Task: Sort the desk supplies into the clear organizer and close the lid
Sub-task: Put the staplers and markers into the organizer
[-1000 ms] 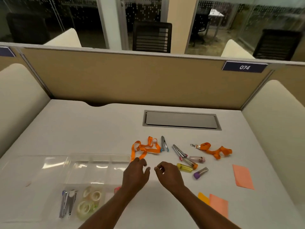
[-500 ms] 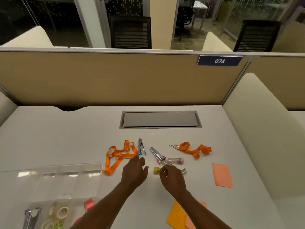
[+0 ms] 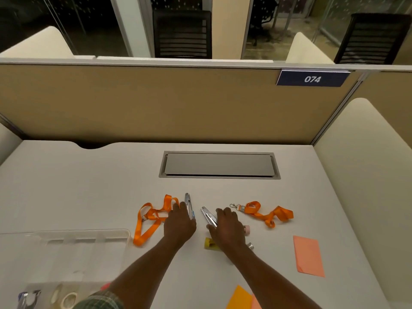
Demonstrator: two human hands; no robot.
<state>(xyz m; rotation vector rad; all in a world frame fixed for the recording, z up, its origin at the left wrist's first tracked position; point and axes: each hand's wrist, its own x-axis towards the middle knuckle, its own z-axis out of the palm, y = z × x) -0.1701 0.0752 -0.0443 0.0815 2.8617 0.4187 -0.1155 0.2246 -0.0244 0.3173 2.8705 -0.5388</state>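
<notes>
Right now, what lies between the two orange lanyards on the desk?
In the head view, left to right: the left hand, a blue-tipped silver tool, a second silver tool, the right hand.

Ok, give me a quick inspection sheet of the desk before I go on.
Surface: pale desk, closed hatch at its middle.
Job's things: clear organizer lower left, open, holding tape rolls and stapler; loose on the desk: left lanyard, right lanyard, blue-tipped silver tool, second silver tool, yellow tube, pink-capped tube, peach notes, orange notes.
Clutter: nothing seen.
Grippers: left hand open, fingertips at the blue-tipped silver tool; right hand over the tubes, beside the second silver tool, grip unclear.
Cables: nothing seen.
Surroundings: tan partition, label 074, chairs behind glass.
</notes>
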